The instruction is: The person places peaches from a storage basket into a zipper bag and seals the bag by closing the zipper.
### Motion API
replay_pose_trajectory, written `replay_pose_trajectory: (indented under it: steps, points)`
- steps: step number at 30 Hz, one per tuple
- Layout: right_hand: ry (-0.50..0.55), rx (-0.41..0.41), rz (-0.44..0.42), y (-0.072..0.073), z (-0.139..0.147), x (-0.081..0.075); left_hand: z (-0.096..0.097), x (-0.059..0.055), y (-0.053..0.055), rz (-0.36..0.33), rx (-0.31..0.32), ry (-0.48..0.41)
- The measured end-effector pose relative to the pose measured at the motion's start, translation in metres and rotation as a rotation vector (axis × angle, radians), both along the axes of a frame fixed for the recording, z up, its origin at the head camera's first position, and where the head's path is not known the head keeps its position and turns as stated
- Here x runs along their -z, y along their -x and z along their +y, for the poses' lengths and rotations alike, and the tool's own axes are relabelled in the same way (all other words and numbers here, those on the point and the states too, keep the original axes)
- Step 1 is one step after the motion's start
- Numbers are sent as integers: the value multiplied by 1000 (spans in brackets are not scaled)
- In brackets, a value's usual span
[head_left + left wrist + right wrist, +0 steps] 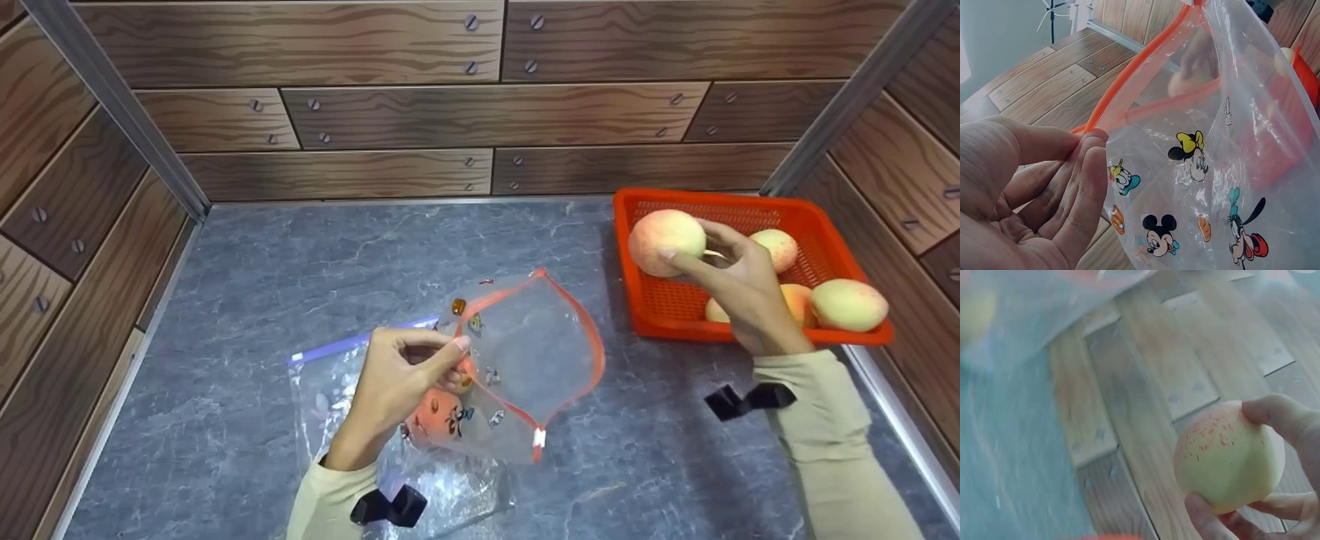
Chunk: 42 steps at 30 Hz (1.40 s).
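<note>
My left hand (409,375) pinches the orange zip edge of a clear zip bag (517,349) printed with cartoon figures. The bag's mouth gapes toward the right, and a white slider sits at its near end. A peach-coloured round thing (435,416) shows through the plastic low in the bag. In the left wrist view, thumb and fingertips (1094,140) meet on the orange strip. With thumb and fingers, my right hand (739,281) grips a yellow-pink peach (667,242) over the left part of the orange basket (637,304). The right wrist view shows that peach (1230,458) from close up.
Several peaches lie in the basket, among them one at the front right (850,305) and one farther back (778,250). Another clear bag with a purple zip (330,350) lies flat under the printed one. Wood-patterned walls (390,112) enclose the grey marbled tabletop (285,277).
</note>
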State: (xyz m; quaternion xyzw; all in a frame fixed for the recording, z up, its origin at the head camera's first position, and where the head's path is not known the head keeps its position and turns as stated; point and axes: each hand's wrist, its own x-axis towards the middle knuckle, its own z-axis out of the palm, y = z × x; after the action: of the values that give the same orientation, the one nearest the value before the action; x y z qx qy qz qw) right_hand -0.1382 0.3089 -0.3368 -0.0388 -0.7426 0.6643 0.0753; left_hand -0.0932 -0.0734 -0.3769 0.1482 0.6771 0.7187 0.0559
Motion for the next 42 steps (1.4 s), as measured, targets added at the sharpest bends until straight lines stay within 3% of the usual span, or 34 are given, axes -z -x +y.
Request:
replay_pose_trajectory:
  steps: [4,10,18,26,42]
  points:
    - [181,-43,48,-12,-11,-7,1,0,1,6,-13,3]
    - [213,-100,132,-26,-30,-13,1,0,0,-18,-27,6]
    - [149,-115,189,-36,-49,-14,2,0,0,-28,-40,5]
    - [122,-263,253,-40,-62,-8,2,-1,1,-25,-50,-3]
    - [-32,-327,360,-47,-80,-6,1,-1,1,-42,-58,6]
